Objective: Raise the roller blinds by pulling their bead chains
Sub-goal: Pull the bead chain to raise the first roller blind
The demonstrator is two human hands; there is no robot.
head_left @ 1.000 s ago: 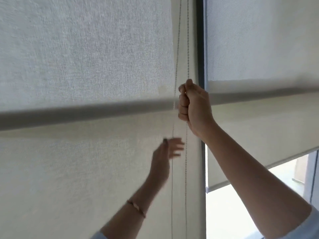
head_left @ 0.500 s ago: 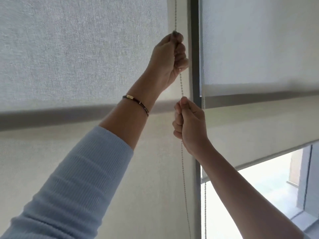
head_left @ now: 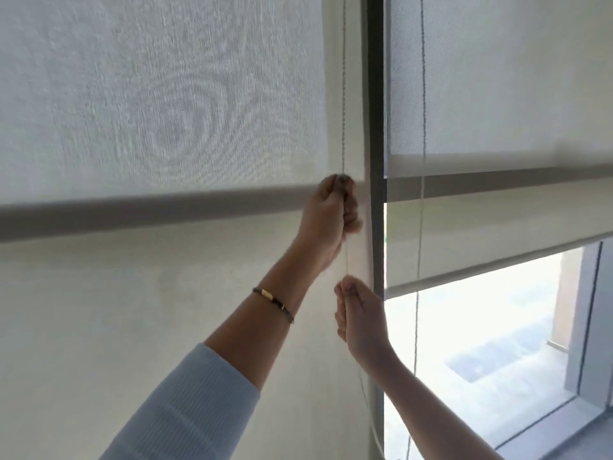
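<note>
A thin bead chain [head_left: 343, 94] hangs down the right edge of the left roller blind [head_left: 159, 104]. My left hand [head_left: 328, 220] is closed around the chain at the height of the blind's grey bottom bar [head_left: 149, 210]. Just below it, my right hand [head_left: 360, 320] pinches the same chain between thumb and fingers. The chain runs on down past my right wrist. The right roller blind [head_left: 497, 78] hangs beyond the dark window post [head_left: 374, 127], with its own bead chain [head_left: 423, 94] in front of it.
A second, lower blind layer on the right ends at a hem bar [head_left: 491, 270], with bare window glass [head_left: 481, 360] beneath. A cream fabric layer [head_left: 99, 327] covers the left window below the grey bar.
My left hand has come down with the chain from high up to the level of the grey bar. My right hand has dropped lower on the chain.
</note>
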